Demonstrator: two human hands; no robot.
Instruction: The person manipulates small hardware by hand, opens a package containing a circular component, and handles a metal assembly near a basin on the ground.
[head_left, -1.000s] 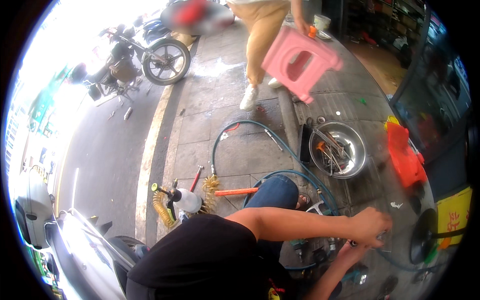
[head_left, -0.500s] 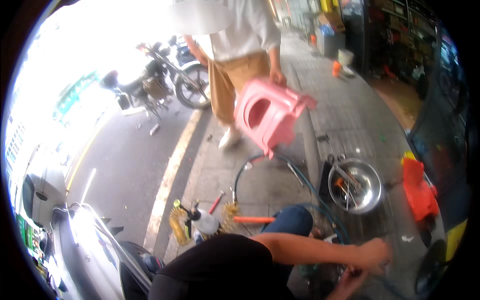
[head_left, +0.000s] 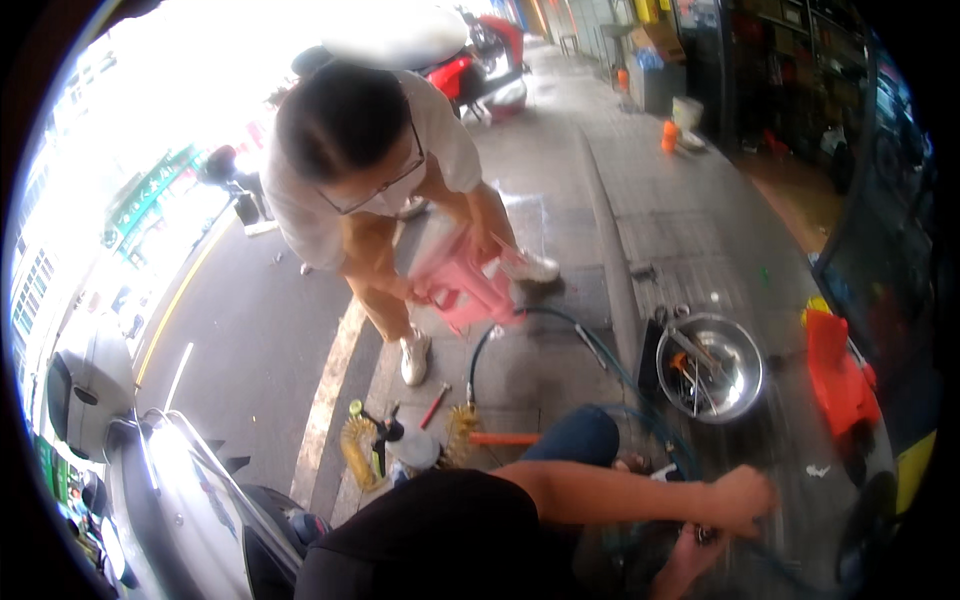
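My left hand (head_left: 745, 500) reaches across to the lower right, its fingers curled closed on something I cannot make out. Just below it, my right hand (head_left: 682, 562) is also closed; a small dark part (head_left: 706, 535) shows at its fingers, too blurred to name. The two hands are close together, low over the pavement. Beyond them on the ground stands a shiny metal basin (head_left: 745, 385) with several hand tools in it, among them an orange-handled one (head_left: 681, 362). A dark green hose (head_left: 640, 385) curves over the ground near my knee.
Ahead, a person (head_left: 440, 130) in a white top bends over a pink plastic stool (head_left: 470, 285). A white spray bottle (head_left: 412, 448), a coiled yellow hose (head_left: 356, 452) and a red-handled hammer (head_left: 434, 405) lie left of my knee. A scooter (head_left: 185, 480) stands at left, an orange-red object (head_left: 838, 375) at right.
The person ahead has come nearer, bent down and lowered the pink stool to the ground, now with both hands at it. My hands have shifted only slightly, still close together.
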